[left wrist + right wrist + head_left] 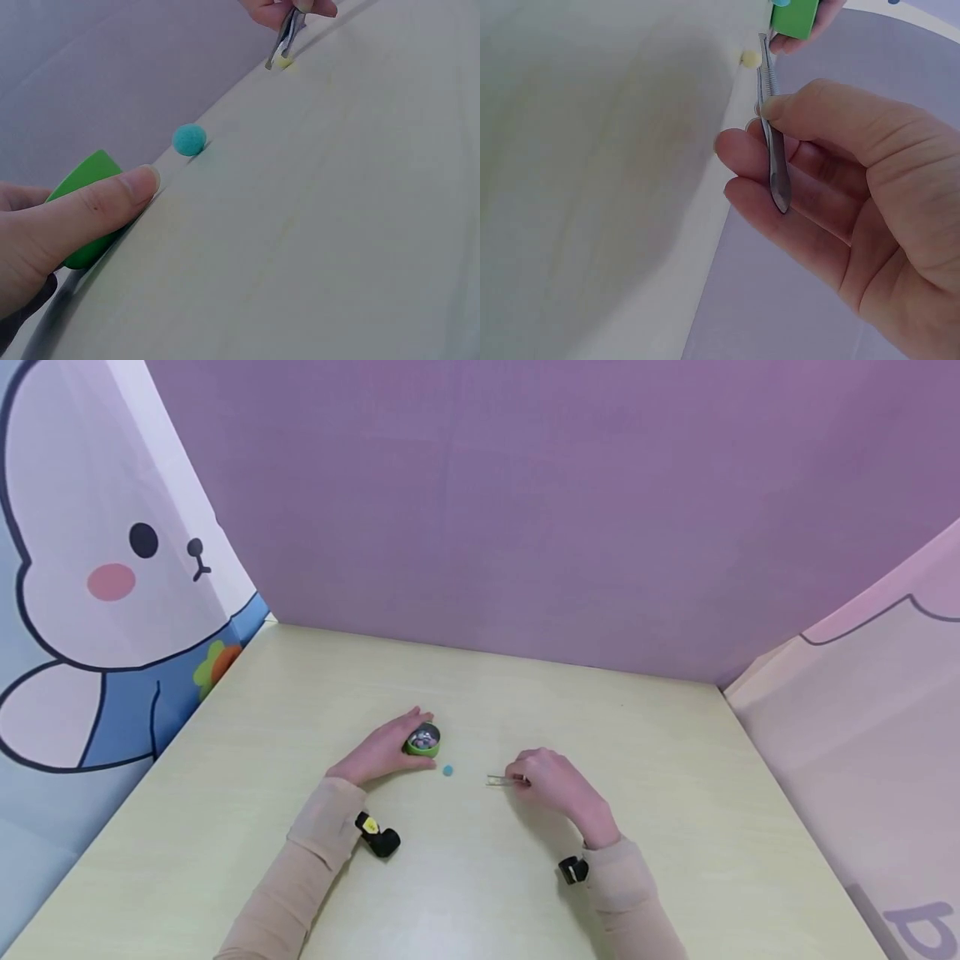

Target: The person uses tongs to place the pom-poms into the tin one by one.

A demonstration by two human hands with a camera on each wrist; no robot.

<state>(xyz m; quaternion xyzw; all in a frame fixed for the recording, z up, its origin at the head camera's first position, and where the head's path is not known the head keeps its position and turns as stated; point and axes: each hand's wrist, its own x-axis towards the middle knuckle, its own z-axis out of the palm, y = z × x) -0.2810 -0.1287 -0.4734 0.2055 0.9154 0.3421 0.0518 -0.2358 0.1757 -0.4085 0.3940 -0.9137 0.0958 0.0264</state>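
My left hand (390, 746) grips a small green bowl (424, 750) with a shiny grey inside; its contents are too small to tell. In the left wrist view the thumb lies along the green wall (94, 169). A fuzzy teal ball (189, 140) rests on the table, just right of the bowl and apart from the hand. My right hand (551, 781) pinches metal tweezers (778, 165) between thumb and fingers, tips pointing toward the bowl. By the parted tips lies a small pale yellow ball (751, 58); whether they touch it I cannot tell.
The pale wooden table (450, 893) spreads under both hands. A purple backdrop (480, 527) rises at its far edge, with printed cloth panels (112, 710) on the left and right. Each wrist wears a black camera (378, 837).
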